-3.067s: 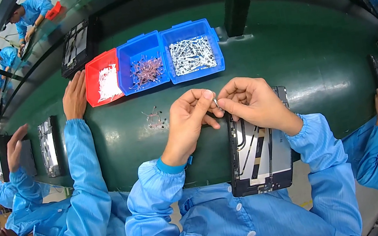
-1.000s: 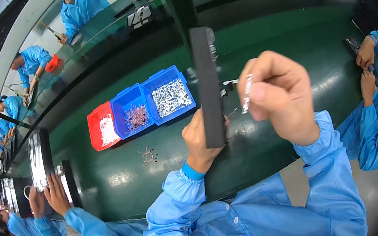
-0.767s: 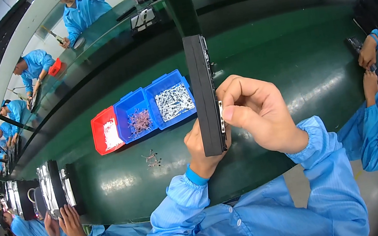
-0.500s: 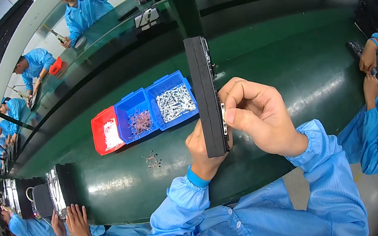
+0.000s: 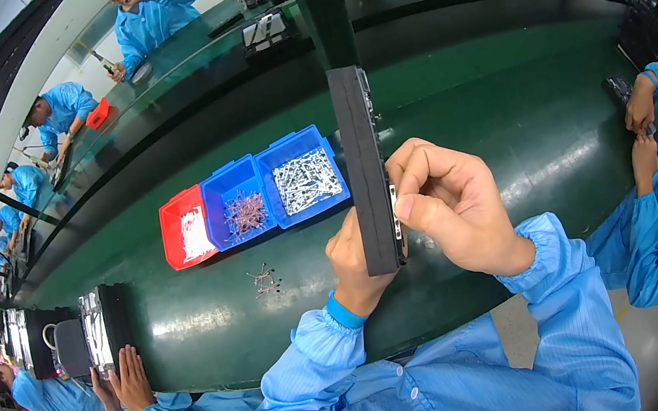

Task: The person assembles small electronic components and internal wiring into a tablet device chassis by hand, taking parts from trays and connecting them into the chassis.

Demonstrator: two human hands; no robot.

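My left hand [image 5: 349,261] is wrapped round the lower part of a thick black slab [image 5: 365,173] and holds it on edge above the table. Parts show on the slab's right face, which is seen almost edge-on. Against that face lies a short white strip with dark spots [image 5: 393,199]. My right hand [image 5: 460,205] is closed in a pinch there, its thumb at the strip. Whatever sits between those fingertips is hidden. Left of the slab, a few thin reddish wire pieces [image 5: 264,281] lie loose on the green table [image 5: 209,321].
Joined bins stand beyond the wires: a red bin [image 5: 172,242] with white bits, a blue bin [image 5: 214,181] with reddish wired parts, another blue bin [image 5: 293,144] with white-and-dark parts. A green post [image 5: 323,23] rises behind the slab. Co-workers sit left and right; black units [image 5: 117,328] stand at left.
The slab and both my hands have shifted slightly right, with the right hand's pinch kept. Across the far table, a co-worker's hand has come onto a dark flat unit.
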